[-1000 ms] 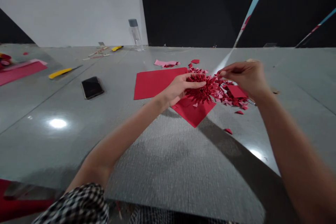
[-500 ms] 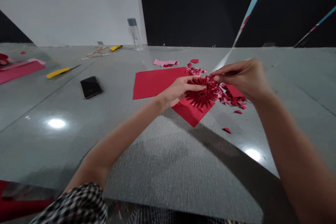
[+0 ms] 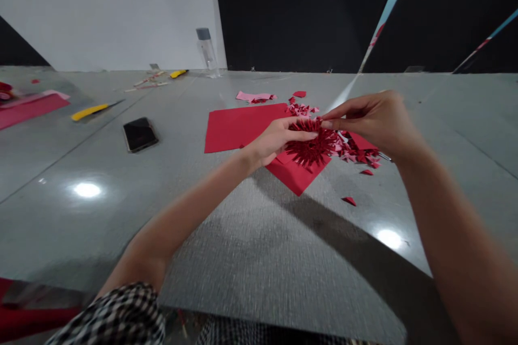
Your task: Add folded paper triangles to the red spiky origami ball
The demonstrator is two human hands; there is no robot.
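Note:
A round, spiky red ring of folded paper pieces [image 3: 311, 150] is gripped by my left hand [image 3: 275, 139], thumb on top and fingers behind it. At the ring's upper right edge, my right hand [image 3: 370, 118] has thumb and forefinger pinched on one of its folded points. Whether that point is a separate piece cannot be made out. Beneath the ring lie red paper sheets [image 3: 238, 126]. Small red and pink folded paper triangles [image 3: 350, 153] are heaped just right of it, partly hidden by my right hand.
A black phone [image 3: 141, 133] and a yellow craft knife [image 3: 91, 112] lie to the left. Towards the wall stand a clear bottle [image 3: 208, 53] and another yellow knife [image 3: 178, 73]. Pink paper strips [image 3: 254, 96] lie behind the sheets. A stray red triangle [image 3: 348, 201] sits nearer me.
My right hand's fingertips have moved slightly left and down onto the ring's edge. My left hand keeps its hold, and the ring stays nearly in place.

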